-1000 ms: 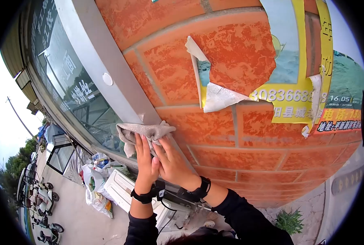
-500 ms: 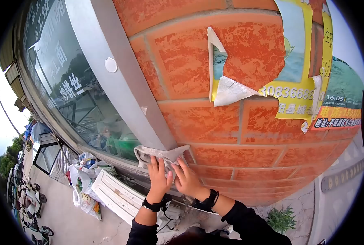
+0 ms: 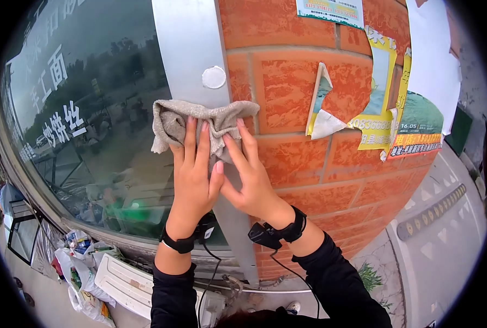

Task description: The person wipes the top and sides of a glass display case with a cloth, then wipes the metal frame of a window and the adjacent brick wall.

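Note:
A beige-grey cloth [image 3: 206,112] lies bunched across the silver metal post [image 3: 191,49], just below a round white disc [image 3: 214,77]. My left hand [image 3: 193,177] presses the cloth against the post with stretched fingers. Beside it, my right hand [image 3: 252,183] rests its outstretched fingertips on the cloth's right part. Neither hand is wrapped round the cloth; the thumbs are close together below it. Black bands with cables sit on both wrists.
Left of the post is a dark glass window [image 3: 112,147] with white lettering. On the right, an orange brick wall [image 3: 292,158] carries torn posters [image 3: 377,131]. Below stand a white slatted unit [image 3: 123,284] and stuffed bags [image 3: 82,273]. A plant [image 3: 369,277] grows at the wall's foot.
Both hands and the cloth have moved up the post, from its lower part to near the white disc. The view has also shifted, and the window fills more of it.

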`<state>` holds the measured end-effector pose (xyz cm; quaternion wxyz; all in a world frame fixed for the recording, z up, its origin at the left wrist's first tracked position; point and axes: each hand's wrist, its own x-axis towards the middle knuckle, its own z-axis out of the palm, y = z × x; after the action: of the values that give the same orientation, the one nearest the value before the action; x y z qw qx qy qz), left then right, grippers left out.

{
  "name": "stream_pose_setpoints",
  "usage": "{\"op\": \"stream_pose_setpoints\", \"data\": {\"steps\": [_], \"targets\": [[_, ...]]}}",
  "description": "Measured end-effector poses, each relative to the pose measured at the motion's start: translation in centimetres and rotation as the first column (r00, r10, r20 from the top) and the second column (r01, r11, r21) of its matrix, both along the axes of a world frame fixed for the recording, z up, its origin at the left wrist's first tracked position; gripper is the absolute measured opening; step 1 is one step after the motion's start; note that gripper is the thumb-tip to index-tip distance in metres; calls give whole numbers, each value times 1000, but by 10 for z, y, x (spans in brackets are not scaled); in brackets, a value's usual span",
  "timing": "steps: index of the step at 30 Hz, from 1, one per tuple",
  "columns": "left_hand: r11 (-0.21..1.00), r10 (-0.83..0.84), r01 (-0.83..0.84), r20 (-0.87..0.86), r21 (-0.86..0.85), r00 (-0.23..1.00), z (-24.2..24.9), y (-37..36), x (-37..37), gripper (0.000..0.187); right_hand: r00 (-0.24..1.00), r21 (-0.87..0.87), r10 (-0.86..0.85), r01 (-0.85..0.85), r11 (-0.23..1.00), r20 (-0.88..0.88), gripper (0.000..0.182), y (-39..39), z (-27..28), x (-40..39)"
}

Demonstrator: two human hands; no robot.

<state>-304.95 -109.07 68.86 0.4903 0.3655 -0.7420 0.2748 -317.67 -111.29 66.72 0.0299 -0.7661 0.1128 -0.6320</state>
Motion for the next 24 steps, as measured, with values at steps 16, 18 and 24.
{"op": "stream_pose_setpoints", "data": {"steps": [16,18,24], "targets": [[996,13,-9,49,-89,999,38,-5,7,48,977,-162,-197,183,970,-77,52,-4,54,-1],[994,19,-15,34,-106,999,37,-5,7,47,974,-141,-218,207,968,-66,51,-7,47,1],[993,36,-43,56,114,998,-23,13,11,46,913,-198,-399,377,905,-89,40,7,-2,-5]]}}
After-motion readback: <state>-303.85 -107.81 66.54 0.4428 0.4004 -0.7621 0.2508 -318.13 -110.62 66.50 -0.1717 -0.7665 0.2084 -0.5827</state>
